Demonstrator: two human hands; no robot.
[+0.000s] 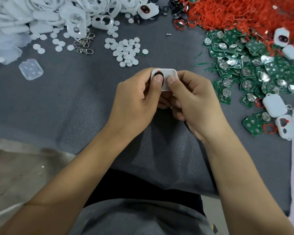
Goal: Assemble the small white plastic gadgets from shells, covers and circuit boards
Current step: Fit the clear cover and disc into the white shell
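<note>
While both thumbs bear down on the white shell [165, 78], judged to be the press-fit step: seating the dark oval lens and its red ring into the shell's face. Spread beyond the hands, across the grey cloth [75, 99]: to the far left of the left hand [136, 100], a big heap of white covers [32, 17]; past the right hand [195, 102] and up to its right, a tangle of red rings [244, 12]; directly right of the right hand, a pile of green circuit boards [248, 68]; just ahead of the hands, a scatter of white discs [126, 50]; left of those, metal clasps [85, 44]. Further right of the boards, a few finished gadgets [273, 106].

Left hand closed around the shell's left end, thumb [159, 80] flat on the dark lens. Right hand closed around the right end, thumb [171, 80] pressing the bare white face. Remaining fingers curled underneath, hidden.

Shell held between the two hands, clear of the cloth, face up toward the camera. Long axis hard to fix, since the thumbs cover much of the face; broad upper edge running left to right, red tab pointing away from the body.

Next move, by judgement: even pressure until the lens sits flush, then a board from the pile to the right. Cannot tell whether a board is already inside.
</note>
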